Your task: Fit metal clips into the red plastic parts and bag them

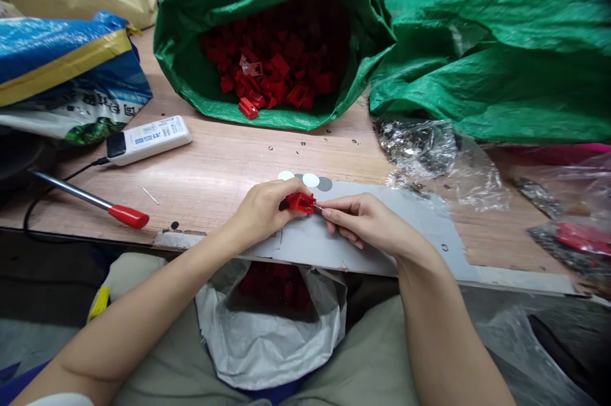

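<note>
My left hand [260, 212] is closed around a small red plastic part [300, 202], held just above a grey cardboard sheet [410, 221] at the table's front edge. My right hand [360, 221] pinches a thin metal pin [318, 208] whose tip touches the right side of the red part. Behind, an open green sack [191, 18] holds several more red parts [277, 62]. A white bag [267, 342] on my lap has red parts inside.
A second green sack [491, 43] lies at the right. Clear plastic bags [429, 151] with small metal pieces sit on the right of the wooden table [224, 164]. A white device [147, 139], a red-handled tool [95, 202] and a blue bag [62, 69] lie at the left.
</note>
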A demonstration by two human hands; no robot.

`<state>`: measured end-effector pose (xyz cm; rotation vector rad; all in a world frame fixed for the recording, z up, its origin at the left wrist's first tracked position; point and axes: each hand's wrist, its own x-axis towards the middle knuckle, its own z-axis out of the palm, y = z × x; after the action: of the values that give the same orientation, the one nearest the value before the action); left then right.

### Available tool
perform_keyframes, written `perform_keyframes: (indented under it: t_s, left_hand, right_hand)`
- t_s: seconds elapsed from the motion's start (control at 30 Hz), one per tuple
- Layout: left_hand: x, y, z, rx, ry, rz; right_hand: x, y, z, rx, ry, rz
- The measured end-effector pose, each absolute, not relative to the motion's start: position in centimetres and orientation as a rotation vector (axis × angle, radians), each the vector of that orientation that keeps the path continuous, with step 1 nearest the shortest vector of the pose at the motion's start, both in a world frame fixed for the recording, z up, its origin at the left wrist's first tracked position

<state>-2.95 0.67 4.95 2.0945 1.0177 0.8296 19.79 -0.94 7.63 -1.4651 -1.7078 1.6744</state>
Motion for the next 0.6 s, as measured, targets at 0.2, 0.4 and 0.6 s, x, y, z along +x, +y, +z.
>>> perform_keyframes:
  t_s: [0.2,0.4,0.6]
  left_hand:
    - [-2.92,0.67,4.85,2.123,1.036,0.821]
    - [-2.89,0.63,4.8,2.144,1.03,0.835]
    - [-2.93,0.53,4.79,2.156,1.036,0.845]
  right_hand:
    - [19.78,-0.86,7.34,-1.421,-1.587,1.762]
    - [19.78,-0.76,7.36,-1.386,-1.52,1.82]
    - [19.69,-0.75,7.38,-1.415,-1.498,1.813]
